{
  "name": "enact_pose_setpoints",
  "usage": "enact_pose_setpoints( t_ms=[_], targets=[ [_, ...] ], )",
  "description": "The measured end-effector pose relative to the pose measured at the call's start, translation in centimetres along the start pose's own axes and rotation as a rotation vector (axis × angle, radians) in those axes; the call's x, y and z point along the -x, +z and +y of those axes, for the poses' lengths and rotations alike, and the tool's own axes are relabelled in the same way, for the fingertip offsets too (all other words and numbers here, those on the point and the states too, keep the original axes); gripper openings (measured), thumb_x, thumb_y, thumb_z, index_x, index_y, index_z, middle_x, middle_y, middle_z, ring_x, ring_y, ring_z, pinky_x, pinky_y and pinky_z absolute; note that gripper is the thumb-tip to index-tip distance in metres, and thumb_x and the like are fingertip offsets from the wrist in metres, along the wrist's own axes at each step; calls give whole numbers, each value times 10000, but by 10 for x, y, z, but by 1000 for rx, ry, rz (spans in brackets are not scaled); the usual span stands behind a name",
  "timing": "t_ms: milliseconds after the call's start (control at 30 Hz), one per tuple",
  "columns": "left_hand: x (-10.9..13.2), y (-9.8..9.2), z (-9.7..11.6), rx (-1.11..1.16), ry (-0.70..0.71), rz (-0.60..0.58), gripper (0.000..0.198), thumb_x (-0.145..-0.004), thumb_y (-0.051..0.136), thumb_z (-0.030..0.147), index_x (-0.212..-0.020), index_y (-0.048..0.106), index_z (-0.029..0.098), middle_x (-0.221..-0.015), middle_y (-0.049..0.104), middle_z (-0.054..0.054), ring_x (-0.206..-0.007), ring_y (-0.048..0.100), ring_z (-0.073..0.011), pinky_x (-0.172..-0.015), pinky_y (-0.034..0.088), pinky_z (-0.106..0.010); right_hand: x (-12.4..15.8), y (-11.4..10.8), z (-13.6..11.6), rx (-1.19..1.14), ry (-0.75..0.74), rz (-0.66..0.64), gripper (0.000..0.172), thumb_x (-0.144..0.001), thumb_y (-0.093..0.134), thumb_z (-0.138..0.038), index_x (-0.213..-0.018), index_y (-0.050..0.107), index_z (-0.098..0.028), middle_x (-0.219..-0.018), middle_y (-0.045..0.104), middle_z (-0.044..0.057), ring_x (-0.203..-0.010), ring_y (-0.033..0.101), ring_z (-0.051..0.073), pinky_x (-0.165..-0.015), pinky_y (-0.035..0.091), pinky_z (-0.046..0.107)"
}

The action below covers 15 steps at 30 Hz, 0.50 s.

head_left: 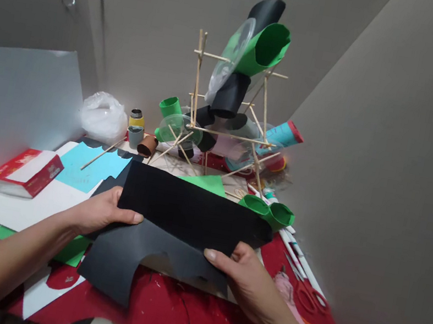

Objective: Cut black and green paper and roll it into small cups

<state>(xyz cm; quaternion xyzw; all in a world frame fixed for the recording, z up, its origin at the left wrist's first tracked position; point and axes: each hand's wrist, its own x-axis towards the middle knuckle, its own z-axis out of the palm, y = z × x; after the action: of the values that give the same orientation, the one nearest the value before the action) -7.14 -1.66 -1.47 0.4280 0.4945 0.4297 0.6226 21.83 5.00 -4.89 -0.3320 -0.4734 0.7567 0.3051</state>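
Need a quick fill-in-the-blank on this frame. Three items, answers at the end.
1. The left hand and the right hand both grip a ____ paper sheet.
2. The red box lies to the ____ of that sheet.
3. The two short tubes by the sheet's right corner are ____.
Missing words: black; left; green.

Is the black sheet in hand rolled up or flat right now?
Flat: black sheet lies spread, left hand and right hand pinching its near edge.
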Motion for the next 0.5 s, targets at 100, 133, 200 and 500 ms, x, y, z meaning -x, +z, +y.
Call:
enact_pose_setpoints(
  t_ms=[100,133,200,500],
  targets=[
    [0,-1,-3,46,-29,14,417,-685,836,274,-1070,732,151,-893,771,-80,-759,715,-201,-712,578,-284,1,0,0,22,24,-33,232,-671,863,-359,-768,760,-176,-647,712,3,-504,605,102,-517,522,197],
    [1,-1,-3,55,-28,9,398,-685,836,270,-1051,739,150,-878,772,-79,-745,715,-198,-702,578,-279,1,0,1,27,34,-41,242,-679,854,-377,-738,751,-167,-604,693,1,-452,574,95,-458,495,190],
    [2,-1,-4,62,-15,-5,350,-692,830,263,-1015,750,153,-867,774,-74,-733,714,-191,-693,578,-269,2,-1,3,17,42,-45,246,-682,851,-381,-752,755,-166,-598,691,4,-459,587,104,-440,481,185],
    [4,8,5,-11,86,-42,157,-692,826,251,-841,810,202,-804,783,-32,-696,705,-166,-671,568,-227,3,-2,6,-105,-11,14,279,-595,908,-295,-846,805,-233,-778,768,18,-658,683,148,-633,550,230]
  ],
)
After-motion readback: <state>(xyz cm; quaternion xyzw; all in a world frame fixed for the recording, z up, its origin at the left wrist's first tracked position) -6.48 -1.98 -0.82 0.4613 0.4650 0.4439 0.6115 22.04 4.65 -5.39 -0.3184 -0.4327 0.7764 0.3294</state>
